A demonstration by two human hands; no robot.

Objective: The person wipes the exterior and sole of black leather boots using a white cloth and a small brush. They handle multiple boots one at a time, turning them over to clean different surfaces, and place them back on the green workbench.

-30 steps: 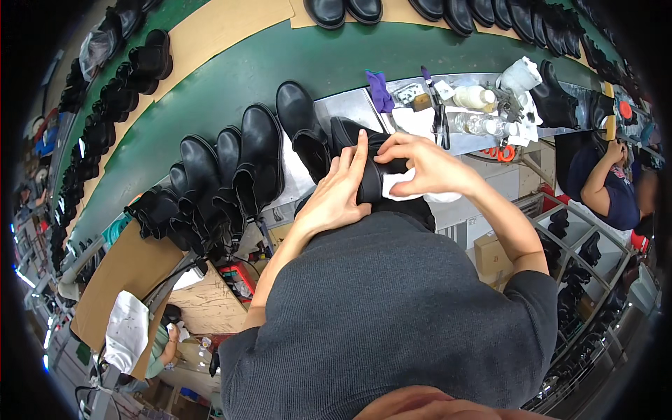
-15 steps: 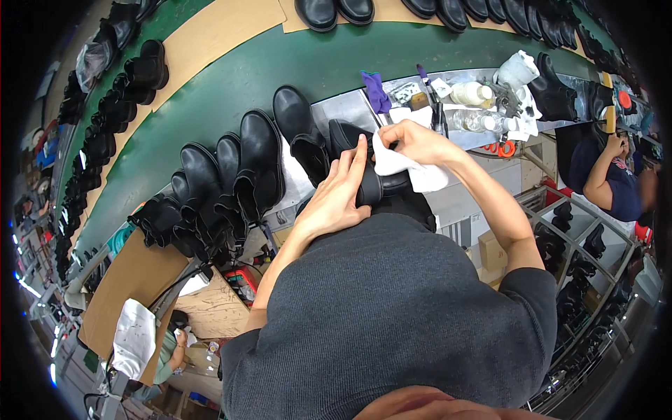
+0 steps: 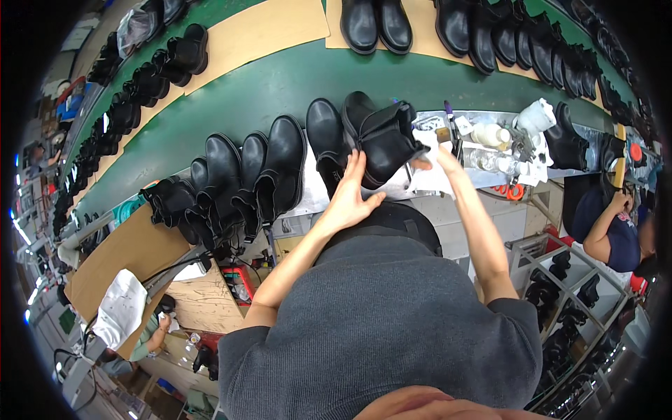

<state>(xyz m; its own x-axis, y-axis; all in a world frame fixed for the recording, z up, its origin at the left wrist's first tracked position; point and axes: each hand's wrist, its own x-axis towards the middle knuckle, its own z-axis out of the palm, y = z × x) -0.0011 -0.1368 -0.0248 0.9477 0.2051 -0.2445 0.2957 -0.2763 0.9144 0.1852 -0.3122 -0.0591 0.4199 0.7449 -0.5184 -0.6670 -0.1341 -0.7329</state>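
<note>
A black ankle boot [image 3: 385,147] is tilted in front of me, its toe toward the far side and its open top toward the right. My left hand [image 3: 348,199] has its fingers stretched out, the tips against the near-left edge of this boot and the thumb apart. My right hand [image 3: 444,162] is at the boot's right side, closed on a white cloth [image 3: 435,176]. Some of its fingertips show below the boot's top; the rest are hidden. Just left of the boot stands another black boot [image 3: 324,124], upright, near my left fingertips.
Several black boots [image 3: 285,140] line the bench's near edge at left; more [image 3: 360,28] stand on cardboard along the green bench [image 3: 266,91]. To the right are bottles [image 3: 490,134], a white roll [image 3: 536,115] and orange-handled scissors [image 3: 514,191]. A co-worker [image 3: 616,231] sits at far right.
The boot has been turned and raised away from me, its open top now to the right. My left hand has slid off its upper to its edge. My right hand keeps the cloth.
</note>
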